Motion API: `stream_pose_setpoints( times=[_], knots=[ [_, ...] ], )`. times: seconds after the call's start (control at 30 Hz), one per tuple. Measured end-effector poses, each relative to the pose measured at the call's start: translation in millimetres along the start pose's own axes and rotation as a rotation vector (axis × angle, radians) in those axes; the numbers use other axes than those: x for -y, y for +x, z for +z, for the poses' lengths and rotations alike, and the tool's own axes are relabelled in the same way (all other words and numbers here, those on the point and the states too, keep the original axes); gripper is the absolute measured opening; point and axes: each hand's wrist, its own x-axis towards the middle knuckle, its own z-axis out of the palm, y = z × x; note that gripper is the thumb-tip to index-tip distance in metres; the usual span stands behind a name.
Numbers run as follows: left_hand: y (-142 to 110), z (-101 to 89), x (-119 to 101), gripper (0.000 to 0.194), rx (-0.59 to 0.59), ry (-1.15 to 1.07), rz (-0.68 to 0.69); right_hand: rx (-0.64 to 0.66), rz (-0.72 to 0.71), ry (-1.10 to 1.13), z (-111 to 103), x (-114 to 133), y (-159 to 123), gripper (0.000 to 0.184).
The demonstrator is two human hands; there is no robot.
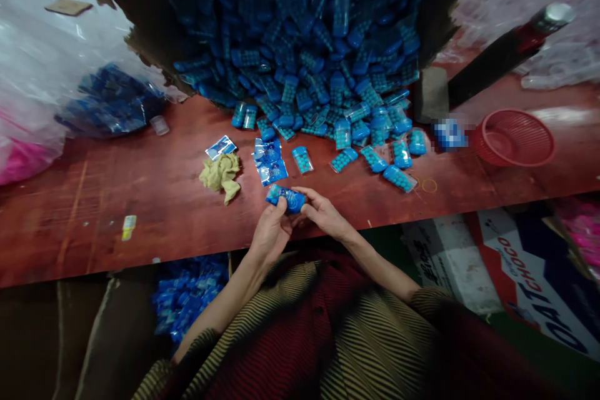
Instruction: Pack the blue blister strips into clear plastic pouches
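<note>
Between my two hands, just above the table's front edge, is a small candy bottle (287, 198) with a blue printed label around it. My left hand (272, 228) grips it from the left, thumb laid on the label. At its right end the fingers and thumb of my right hand (322, 212) close on it. Flat blue printed labels (270, 161) lie just beyond my hands. Near them a single bottle (302, 160) of blue candy balls rests on its side. To the left are a crumpled yellowish cloth (221, 176) and another printed piece (220, 147).
A torn cardboard box (154, 31) spills a heap of blue-capped bottles (300, 87) onto the red table (117, 181). At the right stand a red plastic basket (513, 137) and a hammer-like tool (497, 56). Below the table edge are blue packets (187, 294) and printed cartons (529, 281).
</note>
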Motion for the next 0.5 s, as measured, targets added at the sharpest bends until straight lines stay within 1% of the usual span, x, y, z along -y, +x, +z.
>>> stream_pose_setpoints(
  times=[0.13,0.2,0.33,0.4,0.5],
  knots=[
    [1,-1.9,4,0.019,-0.036,-0.007,0.017,-0.129,0.003,-0.106,3,0,1,0.034],
    [2,-3.6,6,0.022,-0.049,-0.003,0.036,-0.153,0.004,-0.093,5,-2,2,0.033],
    [3,-6.8,9,0.028,-0.065,0.073,0.106,-0.21,-0.024,-0.061,8,-7,2,0.028],
    [4,-8.0,8,0.032,-0.068,0.09,0.109,-0.223,-0.055,-0.047,10,-6,0,0.027],
    [5,-9.7,6,0.035,-0.054,0.076,0.129,-0.23,-0.115,-0.075,13,-1,-5,0.033]
  ],
)
